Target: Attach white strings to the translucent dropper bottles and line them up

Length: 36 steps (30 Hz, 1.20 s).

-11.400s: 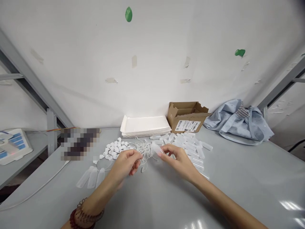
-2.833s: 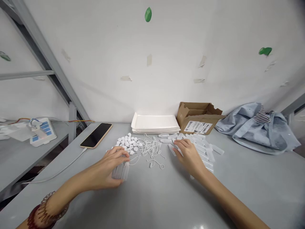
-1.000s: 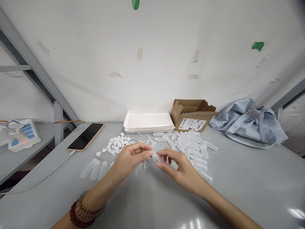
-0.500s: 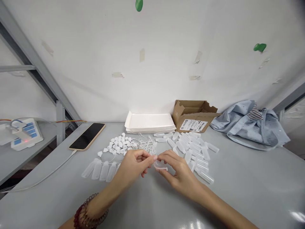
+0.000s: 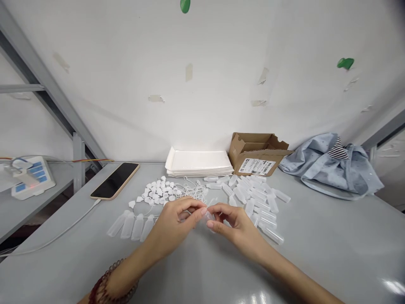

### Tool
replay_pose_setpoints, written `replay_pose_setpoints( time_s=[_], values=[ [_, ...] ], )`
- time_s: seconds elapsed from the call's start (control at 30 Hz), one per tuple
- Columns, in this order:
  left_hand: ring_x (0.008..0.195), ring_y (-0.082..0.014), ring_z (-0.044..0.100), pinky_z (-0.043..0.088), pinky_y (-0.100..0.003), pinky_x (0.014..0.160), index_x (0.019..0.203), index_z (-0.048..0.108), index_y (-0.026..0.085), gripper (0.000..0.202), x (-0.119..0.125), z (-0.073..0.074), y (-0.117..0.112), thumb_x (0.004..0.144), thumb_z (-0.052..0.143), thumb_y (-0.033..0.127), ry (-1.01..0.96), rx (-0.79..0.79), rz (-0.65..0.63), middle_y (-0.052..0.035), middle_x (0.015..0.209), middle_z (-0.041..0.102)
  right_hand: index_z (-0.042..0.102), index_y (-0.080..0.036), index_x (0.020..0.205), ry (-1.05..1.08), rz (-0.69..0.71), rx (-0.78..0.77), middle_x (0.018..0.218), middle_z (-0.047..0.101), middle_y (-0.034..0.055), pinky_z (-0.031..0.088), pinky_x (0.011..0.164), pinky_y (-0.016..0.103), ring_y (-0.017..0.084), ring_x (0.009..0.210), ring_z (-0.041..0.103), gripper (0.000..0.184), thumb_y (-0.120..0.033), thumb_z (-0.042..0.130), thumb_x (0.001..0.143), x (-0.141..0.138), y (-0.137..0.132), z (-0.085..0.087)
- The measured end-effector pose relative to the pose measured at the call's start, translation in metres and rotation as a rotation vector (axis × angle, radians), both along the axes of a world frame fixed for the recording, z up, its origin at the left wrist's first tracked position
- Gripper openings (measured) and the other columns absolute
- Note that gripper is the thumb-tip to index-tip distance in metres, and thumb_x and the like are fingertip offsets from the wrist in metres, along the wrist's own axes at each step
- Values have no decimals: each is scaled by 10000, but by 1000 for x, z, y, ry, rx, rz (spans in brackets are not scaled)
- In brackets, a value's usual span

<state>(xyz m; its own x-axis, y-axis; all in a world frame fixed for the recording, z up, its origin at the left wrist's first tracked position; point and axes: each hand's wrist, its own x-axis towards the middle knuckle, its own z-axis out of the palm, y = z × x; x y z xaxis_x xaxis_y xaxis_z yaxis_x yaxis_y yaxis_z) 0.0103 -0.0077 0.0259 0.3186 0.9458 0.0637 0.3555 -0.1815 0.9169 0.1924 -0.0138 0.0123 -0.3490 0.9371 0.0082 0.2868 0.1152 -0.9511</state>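
Your right hand [image 5: 236,223] pinches a small clear vial [image 5: 209,216] at frame centre, just above the counter [image 5: 202,270]. The vial's long axis runs roughly left to right. Your left hand [image 5: 175,221] closes its fingertips at the vial's left end; what they pinch is too small to tell.

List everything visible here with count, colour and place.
clear vial: one, translucent, pinched between both hands
lined-up vials: four, translucent, left of hands
loose vials: many, translucent, right pile
caps: many, white, mid-table
strings: bunch, white, beside caps
trays: stack, white, by wall
box: one, brown, right of trays
phone: one, black screen, left
cloth: one, blue, far right
table: one, grey, under everything
left hand: one, bare, pinching vial
right hand: one, bare, pinching vial
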Motion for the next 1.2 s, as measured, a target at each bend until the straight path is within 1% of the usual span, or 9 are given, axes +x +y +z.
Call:
replay_pose_setpoints(
  time_s=[0.13, 0.37, 0.47, 0.63, 0.77, 0.87, 0.97, 1.07, 1.2],
  values=[
    [784, -148, 607, 523, -239, 687, 860, 691, 212, 183, -1, -1, 1, 841, 555, 333, -45, -22, -31, -17, 861, 654, 678, -192, 909, 11, -41, -22, 706, 523, -13, 358, 686, 280, 140, 705, 458, 199, -326, 643, 766, -2, -2, -2],
    [813, -153, 656, 566, -270, 753, 904, 675, 197, 129, 3, -11, -4, 816, 599, 252, -2, 230, 101, -18, 908, 691, 653, -179, 893, 149, -90, -134, 630, 449, -35, 334, 634, 272, 124, 641, 417, 253, -368, 685, 728, -5, -1, -14],
    [831, -153, 665, 574, -265, 760, 933, 675, 192, 149, 3, -12, -5, 840, 563, 225, 44, 340, 59, -31, 958, 699, 619, -162, 849, 299, -59, -235, 595, 452, -43, 325, 601, 260, 111, 596, 426, 277, -391, 699, 716, -6, 0, -15],
    [1067, -208, 597, 533, -343, 909, 1262, 496, 212, 464, 0, -15, -9, 816, 612, 265, 243, 438, -141, -79, 1248, 579, 603, -144, 780, 452, -104, -367, 661, 532, -16, 343, 603, 242, 97, 609, 449, 297, -381, 744, 669, -8, -2, -10],
    [1213, -236, 481, 452, -396, 1009, 1307, 388, 199, 551, 2, -29, -12, 812, 623, 256, 337, 527, -149, -114, 1302, 509, 606, -139, 776, 449, -147, -399, 679, 525, -19, 354, 592, 224, 81, 599, 439, 294, -384, 735, 678, -9, -2, -10],
    [1163, -222, 507, 469, -370, 976, 1239, 411, 187, 477, 3, -33, -11, 806, 608, 213, 348, 540, -121, -118, 1234, 528, 601, -142, 798, 363, -107, -361, 635, 514, -31, 358, 563, 215, 78, 563, 448, 293, -395, 712, 701, -9, -1, -12],
    [1116, -210, 528, 485, -342, 937, 1197, 427, 192, 455, -5, -27, -7, 782, 612, 203, 363, 520, -115, -98, 1183, 546, 586, -149, 739, 140, -20, -273, 603, 532, -24, 330, 488, 215, 80, 489, 463, 274, -411, 666, 742, -8, -2, -10],
    [1110, -208, 532, 479, -334, 939, 1188, 448, 200, 480, -22, -18, -3, 748, 641, 208, 405, 483, -154, -79, 1191, 551, 549, -159, 624, -69, -27, -66, 563, 535, -15, 308, 468, 224, 82, 461, 436, 310, -407, 593, 804, -4, -3, -5],
    [1134, -215, 526, 457, -351, 969, 1203, 472, 239, 507, -49, -13, -4, 740, 676, 273, 476, 395, -161, -49, 1228, 554, 564, -171, 636, -169, -54, 224, 553, 537, -14, 322, 501, 226, 98, 514, 439, 292, -364, 538, 854, 2, -4, -2]
  ],
)
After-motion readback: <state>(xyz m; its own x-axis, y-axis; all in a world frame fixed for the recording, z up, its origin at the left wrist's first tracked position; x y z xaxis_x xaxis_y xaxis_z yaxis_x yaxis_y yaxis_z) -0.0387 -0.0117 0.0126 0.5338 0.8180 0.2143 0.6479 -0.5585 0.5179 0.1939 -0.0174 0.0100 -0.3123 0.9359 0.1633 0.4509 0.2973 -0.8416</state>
